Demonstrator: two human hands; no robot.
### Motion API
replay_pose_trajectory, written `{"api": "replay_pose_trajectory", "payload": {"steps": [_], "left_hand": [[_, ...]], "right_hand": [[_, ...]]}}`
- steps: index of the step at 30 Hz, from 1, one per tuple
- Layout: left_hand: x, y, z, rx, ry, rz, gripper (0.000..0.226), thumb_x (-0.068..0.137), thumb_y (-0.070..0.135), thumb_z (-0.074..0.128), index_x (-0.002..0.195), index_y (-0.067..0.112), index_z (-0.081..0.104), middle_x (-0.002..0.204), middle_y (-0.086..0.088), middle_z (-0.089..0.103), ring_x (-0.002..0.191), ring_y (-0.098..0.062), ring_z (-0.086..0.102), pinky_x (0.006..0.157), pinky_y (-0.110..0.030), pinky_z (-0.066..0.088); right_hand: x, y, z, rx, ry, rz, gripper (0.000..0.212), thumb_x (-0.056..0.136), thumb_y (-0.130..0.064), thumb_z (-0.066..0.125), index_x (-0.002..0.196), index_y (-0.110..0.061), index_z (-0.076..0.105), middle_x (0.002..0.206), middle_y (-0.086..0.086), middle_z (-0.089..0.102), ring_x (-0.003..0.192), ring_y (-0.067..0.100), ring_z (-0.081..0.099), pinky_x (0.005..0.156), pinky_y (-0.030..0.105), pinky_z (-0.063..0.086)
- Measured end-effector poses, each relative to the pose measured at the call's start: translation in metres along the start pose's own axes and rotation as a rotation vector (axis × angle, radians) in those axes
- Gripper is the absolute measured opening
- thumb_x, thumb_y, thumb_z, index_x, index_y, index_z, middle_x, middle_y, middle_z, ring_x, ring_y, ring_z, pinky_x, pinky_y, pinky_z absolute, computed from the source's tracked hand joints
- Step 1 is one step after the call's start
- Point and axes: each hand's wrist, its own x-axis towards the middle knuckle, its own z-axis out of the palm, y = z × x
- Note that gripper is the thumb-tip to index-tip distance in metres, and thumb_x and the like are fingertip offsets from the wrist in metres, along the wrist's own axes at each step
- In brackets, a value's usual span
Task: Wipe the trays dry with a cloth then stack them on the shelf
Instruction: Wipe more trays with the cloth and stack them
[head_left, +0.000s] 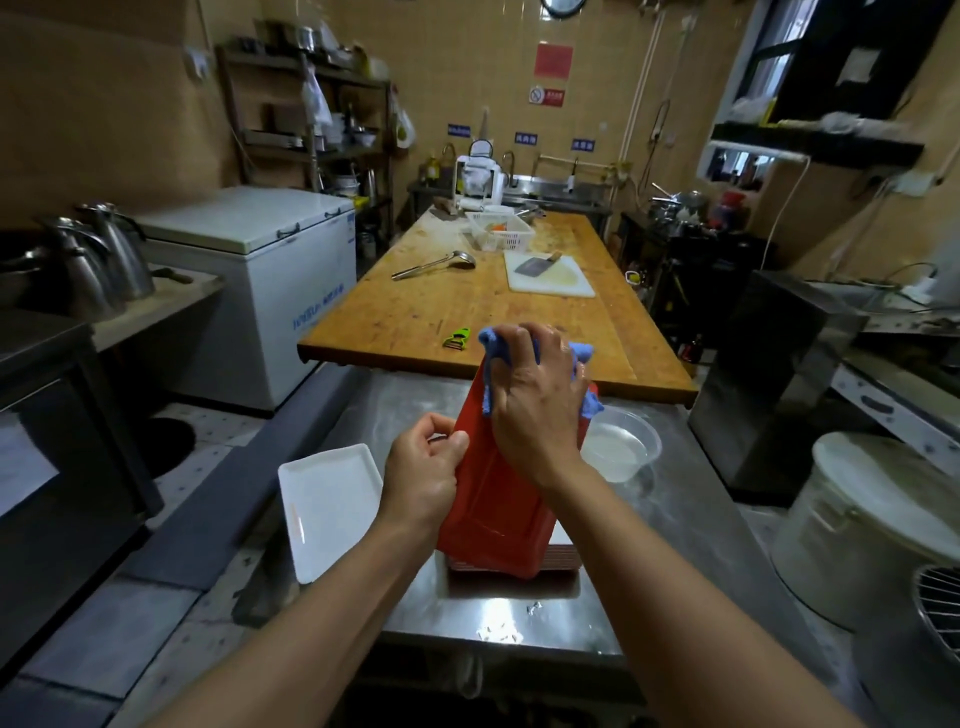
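Both forearms fill the bottom of the view, reaching out over a steel table (675, 519). A red tray (493, 499) is held up on edge above a stack of more trays (563, 558), with its near end low and its far end tipped up and away. It's gripped along its left edge by the left hand (423, 475), thumb and fingers pinched onto the rim. The right hand (535, 405) is clamped around a blue cloth (582, 356), which is pressed over the tray's top end.

Progress-wise, it looks like the wiping stage is only partly done: this tray is mid-wipe, and the stack beneath is probably waiting its turn, though wet or dry can't be told. A white tray (327, 504) is lying flat just to the left, maybe finished already. No shelf stacking is seen yet.

The red tray looks like glossy plastic, rectangular with a raised rim, and a wet sheen can be made out near its lower end.
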Motion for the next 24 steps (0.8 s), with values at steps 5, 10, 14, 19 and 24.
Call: {"api": "replay_pose_trajectory", "payload": {"steps": [5,10,14,19,24], "left_hand": [[-0.008,0.006,0.008,-0.107,0.031,-0.046,0.020,0.092,0.004,0.053,0.075,0.014,0.058,0.054,0.003,0.065,0.049,-0.011,0.058,0.055,-0.028,0.050],[-0.011,0.016,0.019,-0.223,0.036,-0.113,0.015,0.093,0.006,0.052,0.082,0.013,0.060,0.065,-0.003,0.068,0.054,-0.013,0.065,0.054,-0.033,0.055],[-0.010,0.022,0.037,-0.329,0.067,-0.180,0.014,0.093,0.004,0.051,0.083,0.011,0.059,0.069,-0.007,0.066,0.052,-0.012,0.064,0.051,-0.030,0.057],[0.003,0.026,0.061,-0.469,0.127,-0.266,0.014,0.093,0.008,0.051,0.082,0.014,0.057,0.067,-0.004,0.067,0.056,-0.014,0.065,0.053,-0.031,0.055],[0.024,0.035,0.080,-0.571,0.209,-0.282,0.013,0.094,0.011,0.051,0.084,0.017,0.058,0.077,-0.005,0.066,0.066,-0.018,0.067,0.061,-0.034,0.052]], "right_hand": [[-0.003,0.023,-0.013,0.063,0.057,0.037,0.030,0.091,-0.028,0.038,0.102,-0.011,0.059,0.108,0.006,0.057,0.107,0.028,0.050,0.094,0.046,0.033],[-0.003,0.062,-0.028,0.339,0.061,0.164,0.019,0.099,-0.017,0.039,0.103,-0.005,0.054,0.110,0.011,0.050,0.106,0.026,0.047,0.092,0.047,0.040],[0.007,0.067,-0.036,0.391,0.056,0.168,0.019,0.098,-0.015,0.043,0.113,-0.007,0.052,0.117,0.010,0.044,0.113,0.024,0.045,0.095,0.036,0.040],[-0.004,0.077,-0.042,0.337,-0.004,0.188,0.028,0.097,-0.020,0.045,0.125,-0.016,0.045,0.119,0.014,0.044,0.096,0.019,0.049,0.069,0.021,0.038],[-0.041,0.089,-0.046,0.317,-0.016,0.218,0.034,0.095,-0.027,0.050,0.128,-0.029,0.043,0.116,0.003,0.046,0.098,0.016,0.053,0.073,0.030,0.044]]}}
